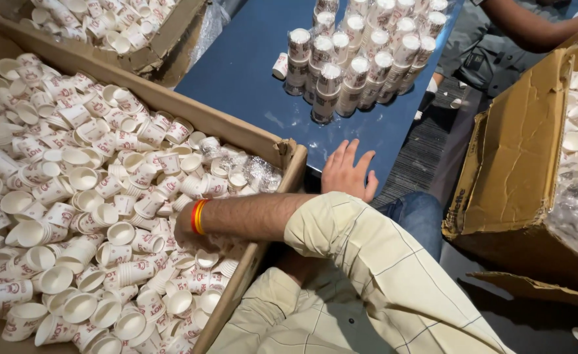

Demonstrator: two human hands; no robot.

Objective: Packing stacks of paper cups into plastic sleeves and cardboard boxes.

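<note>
Biggest thing here is the cardboard box (pixel 272 145) on the left, heaped with loose little paper cups (pixel 82 178), white with a red print. They lie every which way, some nested in short runs. Beside it is a dark blue table (pixel 236 65). There's a second torn box (pixel 512 164) on the right and a third (pixel 164 42) up top, both with more of the same cups.

On the table stands a tight cluster of stacked cups (pixel 361 59), upright and touching each other, with one stray cup (pixel 279 65) lying next to them. So a fair batch looks done, but going by that full box most are still loose (my guess, anyway).

The right hand (pixel 185 231) reaches across into the big box and is buried among the cups past its orange-and-red wristband (pixel 198 217), so I can't tell if it's closed on anything. The left hand (pixel 346 176) lies flat on the table edge, fingers spread, holding nothing. Another person's arm (pixel 531 26) shows top right.
</note>
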